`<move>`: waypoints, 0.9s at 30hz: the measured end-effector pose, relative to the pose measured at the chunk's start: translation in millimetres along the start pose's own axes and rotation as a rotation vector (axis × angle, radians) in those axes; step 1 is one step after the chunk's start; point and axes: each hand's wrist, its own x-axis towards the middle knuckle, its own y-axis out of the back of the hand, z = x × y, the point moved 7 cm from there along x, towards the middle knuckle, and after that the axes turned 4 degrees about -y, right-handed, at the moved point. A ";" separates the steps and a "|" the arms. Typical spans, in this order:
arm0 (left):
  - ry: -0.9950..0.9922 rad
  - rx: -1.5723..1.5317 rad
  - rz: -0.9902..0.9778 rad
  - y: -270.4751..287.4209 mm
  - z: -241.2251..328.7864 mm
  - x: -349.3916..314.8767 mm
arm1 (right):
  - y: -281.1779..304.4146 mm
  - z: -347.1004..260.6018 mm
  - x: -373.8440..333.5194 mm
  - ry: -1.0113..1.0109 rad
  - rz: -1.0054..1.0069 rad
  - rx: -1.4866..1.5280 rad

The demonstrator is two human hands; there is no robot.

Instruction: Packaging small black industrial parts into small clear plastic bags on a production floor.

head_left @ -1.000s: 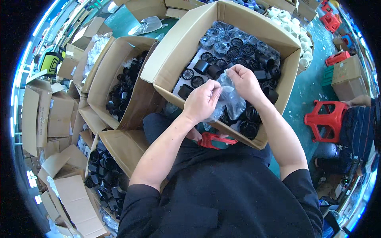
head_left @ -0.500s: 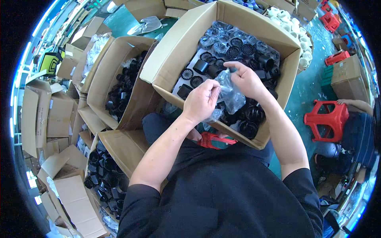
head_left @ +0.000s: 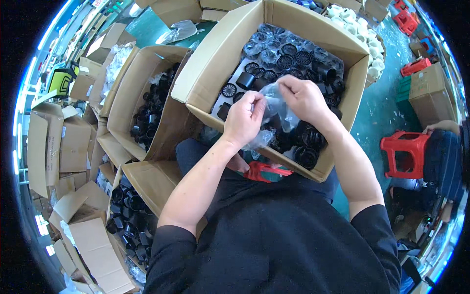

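Above a large open cardboard box [head_left: 198, 95], a clear plastic bag [head_left: 275, 109] is stretched between both hands. My left hand [head_left: 246, 117] pinches its left edge between thumb and fingers. The fingers of my right hand [head_left: 304, 99] are closed on the bag's upper right side. Whether anything is inside the bag I cannot tell. Below lie round slotted black plastic parts [head_left: 285, 61] and black cup-shaped parts [head_left: 245, 80], some on a pale sheet. Parts wrapped in clear plastic [head_left: 269, 56] fill the far side of the box. My hands hide the middle.
Cardboard boxes of black parts stand at left [head_left: 113, 117] and lower left [head_left: 142, 179]. White parts [head_left: 360, 32] are heaped beyond the box's far right corner. At right, a person [head_left: 443, 157] is beside a red plastic stool [head_left: 405, 139]. Red plastic [head_left: 254, 171] shows between my legs.
My right hand's fingers, spread before, have closed on the bag. The bag is now drawn wider and higher between both hands. At right, the red stool has shifted toward the person.
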 end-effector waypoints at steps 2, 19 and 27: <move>0.023 -0.040 -0.002 2.9 0.8 4.0 | 6.4 -3.7 2.2 -0.003 0.040 0.013; 0.449 -0.849 0.462 -6.0 -9.8 23.1 | -23.5 -52.6 -1.3 -0.035 0.174 0.383; 0.528 -1.352 0.264 2.3 -11.2 26.5 | -20.5 -66.5 -53.6 0.094 0.279 0.473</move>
